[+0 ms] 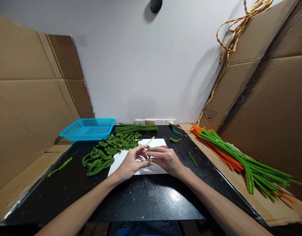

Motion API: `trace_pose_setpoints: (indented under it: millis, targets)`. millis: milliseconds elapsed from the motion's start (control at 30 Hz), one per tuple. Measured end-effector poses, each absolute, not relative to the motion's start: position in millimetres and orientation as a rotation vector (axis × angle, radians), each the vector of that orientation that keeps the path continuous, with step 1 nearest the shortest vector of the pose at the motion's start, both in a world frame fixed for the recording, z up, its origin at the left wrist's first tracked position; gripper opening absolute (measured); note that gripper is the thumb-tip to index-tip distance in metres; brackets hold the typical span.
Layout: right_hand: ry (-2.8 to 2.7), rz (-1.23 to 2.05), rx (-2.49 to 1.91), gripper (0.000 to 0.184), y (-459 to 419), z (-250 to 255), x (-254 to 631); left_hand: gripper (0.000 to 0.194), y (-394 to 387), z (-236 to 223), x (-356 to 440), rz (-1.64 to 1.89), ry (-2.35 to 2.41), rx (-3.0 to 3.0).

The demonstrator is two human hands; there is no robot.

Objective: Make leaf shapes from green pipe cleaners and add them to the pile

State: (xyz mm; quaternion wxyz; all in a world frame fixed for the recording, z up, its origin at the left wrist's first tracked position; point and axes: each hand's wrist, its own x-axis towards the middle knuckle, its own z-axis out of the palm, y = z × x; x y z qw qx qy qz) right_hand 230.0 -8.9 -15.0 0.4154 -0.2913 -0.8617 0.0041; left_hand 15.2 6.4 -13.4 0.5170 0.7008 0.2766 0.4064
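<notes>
One green strip [149, 156], narrow, straight and upright in your view, is over the white sheet [159, 142], pinched between the fingers of your left hand [133, 161] and right hand [170, 160]; green loops [119, 143] lie toward ten o'clock.

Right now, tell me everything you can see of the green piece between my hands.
The green piece is short and narrow, fuzzy-looking like pipe cleaner. It looks fairly straight and shows upright in the picture, over the white sheet, held at the fingertips of your left hand and right hand. Fingers partly cover it; finer detail is too small to tell.
</notes>
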Motion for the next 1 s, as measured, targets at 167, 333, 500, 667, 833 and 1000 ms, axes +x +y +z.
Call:
trace_pose_setpoints:
  millis: [167,333,500,667,833,1000]
  targets:
    - [-2.158,0.013,-0.747,0.024,-10,-14,230,0.058,6,-11,15,0.967,0.617,1.598]
    - [-2.128,0.052,-0.729,0.021,-11,-12,226,0.055,7,-10,16,0.989,0.614,1.468]
    - [-2.046,0.066,-0.701,0.015,-12,-10,219,0.053,7,-6,15,0.933,0.671,1.389]
    - [-2.016,0.1,-0.696,0.014,-14,-10,217,0.05,7,-3,14,0.932,0.703,1.391]
    - [-1.958,0.082,-0.738,0.014,-17,-10,216,0.046,7,-3,13,0.985,0.738,1.373]
    - [-1.943,0.086,-0.778,0.01,-20,-9,214,0.046,8,-4,13,0.979,0.746,1.362]
